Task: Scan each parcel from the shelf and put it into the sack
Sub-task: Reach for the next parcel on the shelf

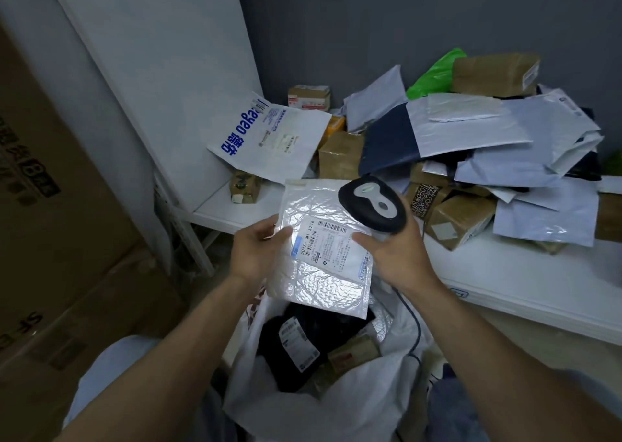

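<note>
White bubble mailer (323,256), long axis toward shelf (232,214), label up, in left grip (255,253); scanner (373,202) in right grip (395,256).

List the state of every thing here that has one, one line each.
Sack: open, parcels inside.
Bubble mailer: held label-up above the sack.
Left hand: grips the mailer's left edge.
Barcode scanner: held over the mailer's top right corner.
Right hand: grips the scanner's handle.
Shelf: bears a parcel pile.
</note>
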